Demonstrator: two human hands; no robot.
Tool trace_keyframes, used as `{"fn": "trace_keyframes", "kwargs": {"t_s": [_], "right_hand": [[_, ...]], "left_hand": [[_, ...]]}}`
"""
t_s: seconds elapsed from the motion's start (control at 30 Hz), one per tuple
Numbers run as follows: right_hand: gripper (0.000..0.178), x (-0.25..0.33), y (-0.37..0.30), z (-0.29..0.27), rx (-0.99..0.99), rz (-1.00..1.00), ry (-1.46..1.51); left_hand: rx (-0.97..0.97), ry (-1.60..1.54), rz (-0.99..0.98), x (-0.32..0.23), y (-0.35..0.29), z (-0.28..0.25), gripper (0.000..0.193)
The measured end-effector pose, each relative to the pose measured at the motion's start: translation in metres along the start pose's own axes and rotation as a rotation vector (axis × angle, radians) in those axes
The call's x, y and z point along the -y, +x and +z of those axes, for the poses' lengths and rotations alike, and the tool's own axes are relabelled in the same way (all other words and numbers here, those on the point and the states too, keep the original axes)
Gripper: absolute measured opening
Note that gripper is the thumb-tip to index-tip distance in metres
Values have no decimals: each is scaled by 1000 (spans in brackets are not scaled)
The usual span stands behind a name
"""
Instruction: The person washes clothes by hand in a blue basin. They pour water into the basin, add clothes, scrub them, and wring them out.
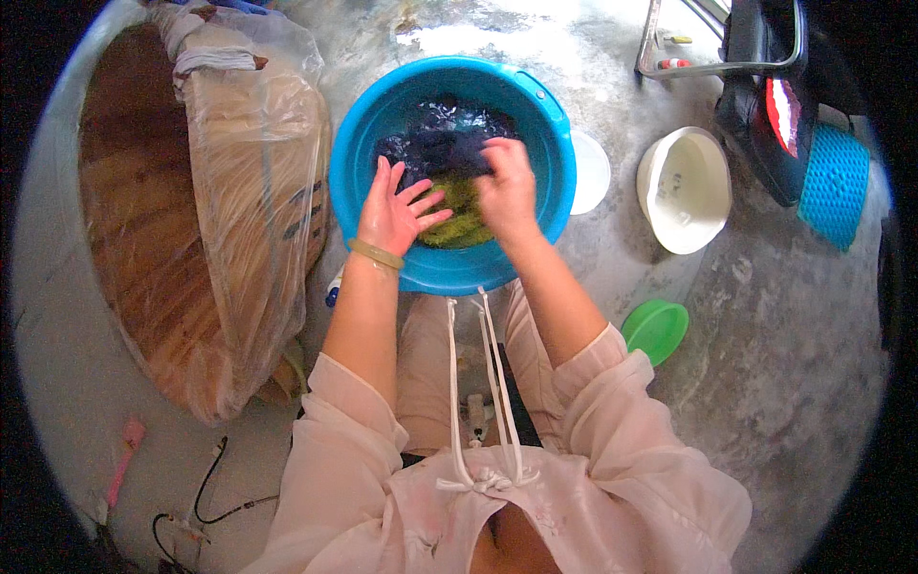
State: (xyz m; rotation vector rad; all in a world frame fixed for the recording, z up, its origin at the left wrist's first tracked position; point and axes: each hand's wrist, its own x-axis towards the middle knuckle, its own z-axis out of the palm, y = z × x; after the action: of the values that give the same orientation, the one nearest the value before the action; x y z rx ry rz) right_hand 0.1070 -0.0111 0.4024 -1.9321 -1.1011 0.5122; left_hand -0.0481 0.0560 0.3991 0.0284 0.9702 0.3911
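Note:
A round blue basin [346, 143] stands in front of me, between my knees and the far floor. Dark wet cloth [435, 148] lies in its far and middle part, with a yellow-green patterned piece of cloth [464, 228] nearer to me. Over the basin's left side, my left hand [394, 210] is open, palm turned up and fingers spread, a bangle around the wrist. My right hand [509, 191] is over the right half with its fingers curled at the edge of the dark cloth, which it seems to grip. Its fingertips are slightly blurred.
To the left leans a large round brown board [134, 191] wrapped in clear plastic. On the right are a white round lid [590, 172], a cream bowl [684, 191], a green dish [656, 330], a blue textured basket [834, 187] and a black bag [755, 134]. Cables [215, 497] lie lower left.

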Motion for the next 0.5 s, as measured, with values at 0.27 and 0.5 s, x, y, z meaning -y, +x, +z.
{"fn": "trace_keyframes", "kwargs": {"t_s": [0.27,0.5], "right_hand": [[29,85,-40,-50,524,-144,389],[24,98,-27,-85,640,-95,571]], "left_hand": [[274,29,-216,-8,4,-3,61],[164,-19,-144,-1,-2,-3,53]]}}
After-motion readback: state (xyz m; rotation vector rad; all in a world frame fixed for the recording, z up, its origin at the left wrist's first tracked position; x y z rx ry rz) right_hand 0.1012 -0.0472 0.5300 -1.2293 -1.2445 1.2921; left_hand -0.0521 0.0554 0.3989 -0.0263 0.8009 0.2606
